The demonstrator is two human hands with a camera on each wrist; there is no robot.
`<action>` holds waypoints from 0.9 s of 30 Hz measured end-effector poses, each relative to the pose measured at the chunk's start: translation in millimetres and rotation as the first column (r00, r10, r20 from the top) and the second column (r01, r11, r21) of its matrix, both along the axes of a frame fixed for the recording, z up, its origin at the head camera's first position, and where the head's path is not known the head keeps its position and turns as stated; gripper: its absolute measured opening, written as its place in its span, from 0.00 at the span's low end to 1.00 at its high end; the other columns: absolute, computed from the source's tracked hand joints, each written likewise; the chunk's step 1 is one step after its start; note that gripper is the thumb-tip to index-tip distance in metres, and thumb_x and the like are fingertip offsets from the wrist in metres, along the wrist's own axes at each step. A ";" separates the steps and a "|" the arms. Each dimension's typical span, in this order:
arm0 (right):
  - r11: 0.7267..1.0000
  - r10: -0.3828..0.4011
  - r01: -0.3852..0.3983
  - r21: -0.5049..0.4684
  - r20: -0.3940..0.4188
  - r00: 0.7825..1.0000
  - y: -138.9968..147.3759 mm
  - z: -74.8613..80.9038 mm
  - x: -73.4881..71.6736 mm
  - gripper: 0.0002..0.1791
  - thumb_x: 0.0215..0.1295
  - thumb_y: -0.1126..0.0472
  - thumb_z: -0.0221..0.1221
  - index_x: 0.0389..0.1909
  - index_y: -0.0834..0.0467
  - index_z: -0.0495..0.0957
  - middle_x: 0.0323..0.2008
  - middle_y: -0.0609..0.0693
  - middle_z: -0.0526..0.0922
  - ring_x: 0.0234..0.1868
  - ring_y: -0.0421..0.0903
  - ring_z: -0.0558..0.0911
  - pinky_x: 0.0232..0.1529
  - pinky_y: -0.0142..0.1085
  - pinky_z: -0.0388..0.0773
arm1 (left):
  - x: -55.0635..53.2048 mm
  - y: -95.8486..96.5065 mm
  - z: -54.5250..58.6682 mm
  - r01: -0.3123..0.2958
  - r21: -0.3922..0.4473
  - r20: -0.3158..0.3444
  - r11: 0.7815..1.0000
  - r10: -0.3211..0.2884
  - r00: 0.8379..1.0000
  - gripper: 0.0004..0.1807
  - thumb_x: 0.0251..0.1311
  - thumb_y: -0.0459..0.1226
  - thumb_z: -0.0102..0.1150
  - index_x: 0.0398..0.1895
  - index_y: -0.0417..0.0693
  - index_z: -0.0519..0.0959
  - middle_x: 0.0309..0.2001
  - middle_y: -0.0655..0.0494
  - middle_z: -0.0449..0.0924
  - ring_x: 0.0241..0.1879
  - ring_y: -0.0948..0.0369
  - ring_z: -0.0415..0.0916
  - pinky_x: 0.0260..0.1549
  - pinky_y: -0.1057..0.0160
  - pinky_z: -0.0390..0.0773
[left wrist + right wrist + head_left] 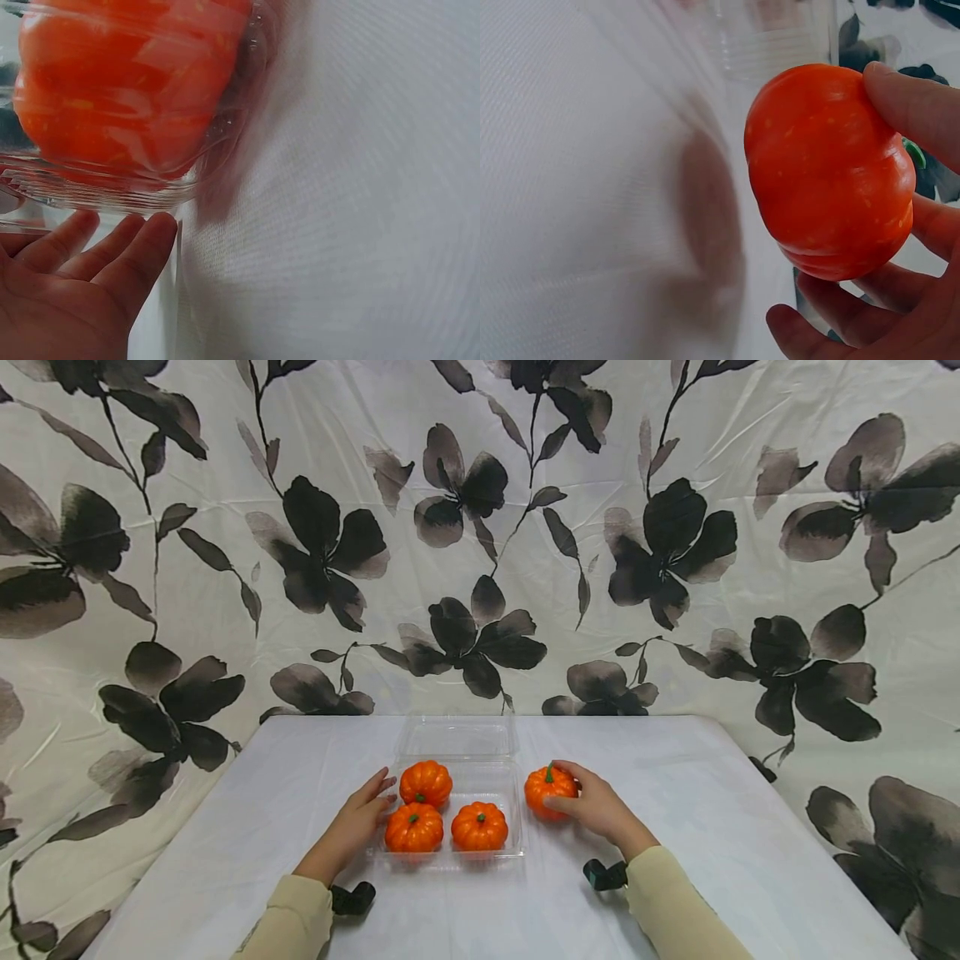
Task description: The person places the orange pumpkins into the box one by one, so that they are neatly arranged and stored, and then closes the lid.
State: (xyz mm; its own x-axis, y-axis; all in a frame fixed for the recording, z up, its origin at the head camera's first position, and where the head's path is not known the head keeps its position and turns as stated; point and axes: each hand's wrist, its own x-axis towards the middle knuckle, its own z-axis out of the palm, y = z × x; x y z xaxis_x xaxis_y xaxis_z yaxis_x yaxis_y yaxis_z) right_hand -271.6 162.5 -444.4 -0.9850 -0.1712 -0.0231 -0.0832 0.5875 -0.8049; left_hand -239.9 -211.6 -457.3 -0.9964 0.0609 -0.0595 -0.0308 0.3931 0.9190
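Observation:
A clear plastic clamshell box (514, 827) stands on the table with its lid (457, 739) folded back. Inside are three small orange pumpkins: one at the back left (426, 783), one at the front left (414, 828) and one at the front right (480, 827). My left hand (362, 814) rests against the box's left side, its fingers extended and fingertips (159, 225) at the ridged wall. To the right of the box, my right hand (600, 802) grips a fourth orange pumpkin (825, 169) between thumb and fingers. That pumpkin has a green stem, and its shadow falls on the cloth beside it.
A white cloth covers the table (300, 760). Behind it hangs a pale curtain (555, 610) printed with dark flowers. Black wrist cameras sit at the left cuff (352, 899) and the right cuff (604, 875), low over the tabletop.

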 end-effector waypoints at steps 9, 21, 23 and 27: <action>1.000 -0.006 0.006 -0.005 0.028 1.000 -1.6 8.4 3.5 0.40 0.54 0.44 0.68 0.69 0.43 0.66 0.66 0.52 0.71 0.62 0.55 0.73 0.61 0.56 0.73 | 1.8 0.4 1.5 -0.001 0.007 0.009 1.000 0.001 1.000 0.33 0.71 0.34 0.35 0.78 0.45 0.43 0.75 0.40 0.53 0.71 0.42 0.59 0.65 0.43 0.66; 1.000 -0.023 0.024 -0.013 0.026 0.999 0.9 15.5 4.5 0.40 0.54 0.43 0.67 0.69 0.41 0.65 0.69 0.52 0.67 0.63 0.57 0.74 0.58 0.54 0.76 | 0.1 2.2 0.4 -0.013 -0.014 0.019 1.000 0.013 1.000 0.33 0.71 0.36 0.36 0.78 0.47 0.44 0.75 0.42 0.54 0.71 0.43 0.60 0.65 0.43 0.66; 1.000 -0.020 0.021 -0.016 0.027 0.999 1.2 16.5 4.3 0.41 0.54 0.43 0.67 0.69 0.41 0.64 0.69 0.52 0.67 0.63 0.57 0.73 0.58 0.54 0.77 | -0.6 1.8 -0.1 -0.012 -0.015 0.024 1.000 0.012 1.000 0.33 0.71 0.36 0.36 0.78 0.48 0.44 0.75 0.42 0.54 0.71 0.43 0.59 0.65 0.43 0.66; 0.999 -0.022 0.023 -0.030 0.032 0.999 0.9 18.7 4.4 0.41 0.54 0.43 0.68 0.69 0.40 0.64 0.69 0.52 0.67 0.63 0.57 0.73 0.57 0.54 0.77 | -1.5 1.3 -0.3 -0.014 -0.008 0.028 1.000 0.014 1.000 0.33 0.71 0.36 0.36 0.78 0.48 0.44 0.75 0.43 0.54 0.71 0.43 0.59 0.65 0.43 0.65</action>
State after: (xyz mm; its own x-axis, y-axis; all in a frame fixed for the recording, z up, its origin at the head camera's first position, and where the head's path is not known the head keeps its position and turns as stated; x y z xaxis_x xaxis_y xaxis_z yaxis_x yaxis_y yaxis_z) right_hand -267.3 163.4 -425.7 -0.9875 -0.1497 -0.0497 -0.0440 0.5641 -0.8245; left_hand -241.3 -210.3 -457.7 -0.9951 0.0460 -0.0877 -0.0621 0.4000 0.9144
